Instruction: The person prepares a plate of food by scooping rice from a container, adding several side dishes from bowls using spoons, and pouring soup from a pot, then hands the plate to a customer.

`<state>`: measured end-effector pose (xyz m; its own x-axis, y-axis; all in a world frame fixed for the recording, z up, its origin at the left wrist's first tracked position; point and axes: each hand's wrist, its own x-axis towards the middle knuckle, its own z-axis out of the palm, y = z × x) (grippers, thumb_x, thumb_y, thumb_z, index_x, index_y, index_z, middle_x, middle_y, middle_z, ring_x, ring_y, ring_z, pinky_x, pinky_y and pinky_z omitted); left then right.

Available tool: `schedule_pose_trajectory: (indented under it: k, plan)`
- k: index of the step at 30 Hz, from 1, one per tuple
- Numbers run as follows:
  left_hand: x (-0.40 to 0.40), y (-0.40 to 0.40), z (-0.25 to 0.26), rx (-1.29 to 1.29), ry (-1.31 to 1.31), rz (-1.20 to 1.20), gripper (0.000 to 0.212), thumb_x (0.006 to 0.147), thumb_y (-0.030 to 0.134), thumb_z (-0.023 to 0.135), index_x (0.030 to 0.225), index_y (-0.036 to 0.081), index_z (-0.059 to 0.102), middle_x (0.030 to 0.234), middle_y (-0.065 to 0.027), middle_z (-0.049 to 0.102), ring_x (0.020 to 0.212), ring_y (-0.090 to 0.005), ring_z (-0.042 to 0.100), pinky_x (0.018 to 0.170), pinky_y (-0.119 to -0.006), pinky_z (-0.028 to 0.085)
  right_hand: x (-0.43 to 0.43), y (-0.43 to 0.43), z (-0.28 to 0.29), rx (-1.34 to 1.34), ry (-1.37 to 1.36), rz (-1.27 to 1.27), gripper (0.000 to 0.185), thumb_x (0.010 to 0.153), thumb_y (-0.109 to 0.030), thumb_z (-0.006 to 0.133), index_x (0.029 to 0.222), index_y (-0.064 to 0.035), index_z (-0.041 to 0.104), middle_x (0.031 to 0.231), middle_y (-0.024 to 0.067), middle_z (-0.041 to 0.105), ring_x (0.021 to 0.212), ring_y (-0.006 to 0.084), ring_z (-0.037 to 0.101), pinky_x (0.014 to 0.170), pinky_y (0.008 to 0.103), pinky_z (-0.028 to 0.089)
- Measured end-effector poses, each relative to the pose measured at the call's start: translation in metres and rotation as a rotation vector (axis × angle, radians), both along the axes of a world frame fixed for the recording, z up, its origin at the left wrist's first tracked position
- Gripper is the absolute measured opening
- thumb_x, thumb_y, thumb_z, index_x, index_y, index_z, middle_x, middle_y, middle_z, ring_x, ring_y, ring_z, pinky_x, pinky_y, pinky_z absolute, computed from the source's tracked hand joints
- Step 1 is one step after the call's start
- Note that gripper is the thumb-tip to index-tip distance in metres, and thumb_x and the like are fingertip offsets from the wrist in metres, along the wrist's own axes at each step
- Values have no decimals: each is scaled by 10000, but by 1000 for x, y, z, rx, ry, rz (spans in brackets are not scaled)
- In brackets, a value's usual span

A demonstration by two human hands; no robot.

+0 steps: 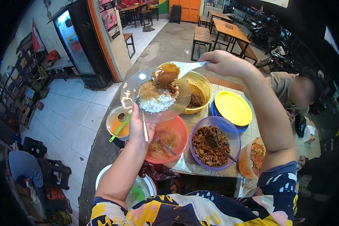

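My left hand (138, 125) supports a clear glass plate (183, 108) from below, its thumb over the rim beside a metal spoon's handle (145, 128). White rice (156, 104) lies on the plate, partly covered by pale brown shreds (148, 91) and darker bits. Above it, my right hand (221, 63) grips a white serving spoon (188, 68) by its handle. The spoon's bowl, coated with orange-brown sauce (167, 75), tilts over the food. Behind the plate stands a yellow bowl (206, 84) of dark sauce and meat. A red bowl (182, 134) with shreds and a fork is beneath.
A purple bowl (236, 138) holds chopped brown food. Beside it are an orange-stained tub (244, 161) and stacked plates under a yellow one (233, 107). Left stands a pot of orange broth (115, 123); a white-rimmed tub (101, 175) is near me. A person (284, 84) sits at right.
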<state>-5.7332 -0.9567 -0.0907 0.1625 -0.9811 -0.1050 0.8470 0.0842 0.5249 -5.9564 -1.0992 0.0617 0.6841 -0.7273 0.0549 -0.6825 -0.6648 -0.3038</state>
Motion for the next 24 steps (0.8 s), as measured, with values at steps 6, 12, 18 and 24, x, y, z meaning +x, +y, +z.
schedule_pose_trajectory:
  k: [6, 12, 18, 24]
  plan:
    - [-8, 1, 7, -71, -96, -63, 645, 909, 527, 181, 1287, 26, 330, 1237, -157, 465, 1117, -282, 489, 941, -405, 412, 25, 31, -4, -586, -93, 94, 183, 785, -100, 455, 906, -20, 565, 860, 174, 597, 905, 326, 544, 806, 397, 431]
    - [-3, 1, 5, -33, -140, -55, 658, 902, 541, 179, 1297, 34, 319, 1249, -142, 459, 1144, -282, 465, 946, -404, 412, 26, 36, -15, -594, -68, 66, 201, 788, -119, 463, 927, -22, 569, 878, 172, 600, 900, 327, 545, 804, 391, 433]
    - [6, 5, 2, -48, -62, -51, 623, 902, 537, 220, 1306, 73, 313, 1226, -127, 489, 1066, -261, 531, 797, -367, 512, -6, -3, -17, 91, -285, -142, 300, 778, -165, 488, 1031, -43, 596, 952, 156, 615, 902, 282, 581, 816, 358, 443]
    - [47, 20, -12, -49, -125, 12, 591, 916, 496, 234, 1282, 45, 339, 1217, -141, 492, 1073, -275, 523, 852, -402, 479, -25, -44, -75, 92, -103, -334, 302, 784, -187, 532, 1039, -42, 605, 919, 137, 632, 846, 226, 590, 769, 327, 462]
